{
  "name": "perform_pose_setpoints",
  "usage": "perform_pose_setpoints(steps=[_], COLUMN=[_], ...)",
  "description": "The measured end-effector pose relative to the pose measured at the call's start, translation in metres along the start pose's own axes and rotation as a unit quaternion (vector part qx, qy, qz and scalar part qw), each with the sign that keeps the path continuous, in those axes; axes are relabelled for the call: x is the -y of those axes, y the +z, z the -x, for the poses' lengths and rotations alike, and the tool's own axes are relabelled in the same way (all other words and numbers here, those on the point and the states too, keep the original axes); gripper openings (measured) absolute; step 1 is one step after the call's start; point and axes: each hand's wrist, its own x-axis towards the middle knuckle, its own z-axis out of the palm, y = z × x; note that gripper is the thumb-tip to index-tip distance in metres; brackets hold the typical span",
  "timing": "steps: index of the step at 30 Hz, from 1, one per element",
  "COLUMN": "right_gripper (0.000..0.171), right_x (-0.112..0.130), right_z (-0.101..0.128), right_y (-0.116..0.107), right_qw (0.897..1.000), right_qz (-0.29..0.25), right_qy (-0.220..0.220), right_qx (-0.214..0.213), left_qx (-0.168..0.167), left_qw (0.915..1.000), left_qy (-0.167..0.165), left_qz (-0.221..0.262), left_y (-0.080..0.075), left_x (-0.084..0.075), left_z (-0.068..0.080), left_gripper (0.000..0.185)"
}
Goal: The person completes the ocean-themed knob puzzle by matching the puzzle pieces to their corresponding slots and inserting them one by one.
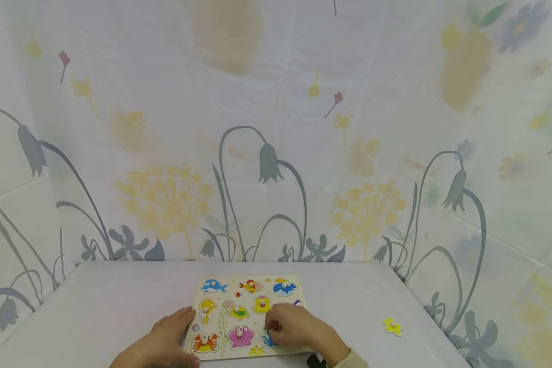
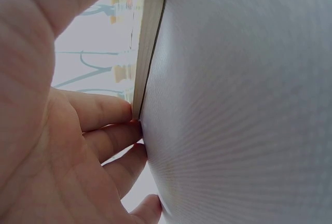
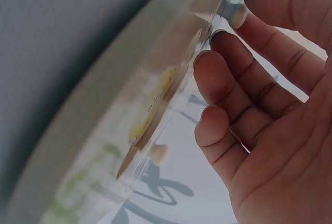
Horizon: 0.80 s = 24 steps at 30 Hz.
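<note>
Your left hand (image 1: 165, 340) lies flat steadying the puzzle board (image 1: 250, 315), right hand (image 1: 294, 328) pinching a blue piece (image 1: 269, 339) at its near-right slot; yellow piece (image 1: 392, 325) lies unplaced far right.

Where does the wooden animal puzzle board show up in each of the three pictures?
Head view: the puzzle board lies flat at bottom centre, between the two hands.
Left wrist view: only its pale edge shows, a strip at top centre, with the left hand's fingertips at its corner.
Right wrist view: its edge and blurred face run diagonally across the middle.
Shared landmark: the white tablecloth under the board.
</note>
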Motion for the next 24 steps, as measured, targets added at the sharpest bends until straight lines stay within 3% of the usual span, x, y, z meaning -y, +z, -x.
perform_pose_setpoints(steps=[9, 14, 24], right_gripper=[0.006, 0.008, 0.005], right_x=[-0.015, -0.032, -0.081], right_z=[0.015, 0.031, 0.074], right_y=[-0.011, -0.021, -0.038], right_qw=[0.999, 0.998, 0.995], right_qz=[0.007, -0.005, 0.009], right_qy=[0.04, 0.065, 0.077], right_qx=[-0.005, -0.01, -0.07], left_qx=[0.002, -0.003, -0.009], left_qw=[1.0, 0.9999, 0.9999], left_qy=[-0.007, 0.01, 0.015], left_qz=[0.0, 0.003, -0.002], left_y=[0.001, 0.0, 0.0], left_x=[0.001, 0.002, -0.001], left_z=[-0.001, 0.001, 0.001], left_gripper=[0.106, 0.106, 0.105])
